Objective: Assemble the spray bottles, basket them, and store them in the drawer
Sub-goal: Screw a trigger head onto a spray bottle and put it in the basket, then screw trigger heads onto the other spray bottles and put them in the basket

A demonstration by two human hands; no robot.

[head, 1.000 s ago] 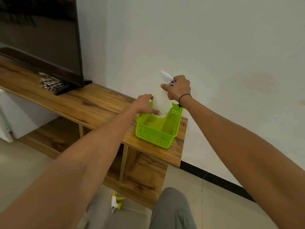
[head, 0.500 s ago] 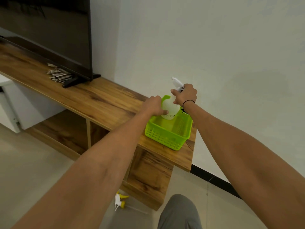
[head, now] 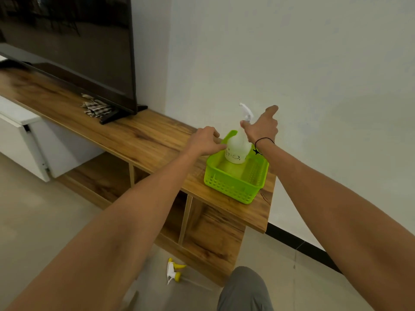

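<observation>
**Spray bottle stands in the green basket**

While a loose yellow-and-white trigger sprayer (head: 173,270) lies on the floor near the knee, the green basket (head: 234,182) sits at the right end of the wooden surface (head: 139,140). Inside its far corner a white spray bottle (head: 237,147) stands upright. Curled fingers of the left hand (head: 205,140) touch the bottle's side; the right hand (head: 261,126) is released, fingers spread beside the neck. Farther left stands a television (head: 67,46).

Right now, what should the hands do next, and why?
Probably let go of the spray bottle: it stands upright in the green basket, and the right hand is already opening. The left hand rests against its side.
</observation>
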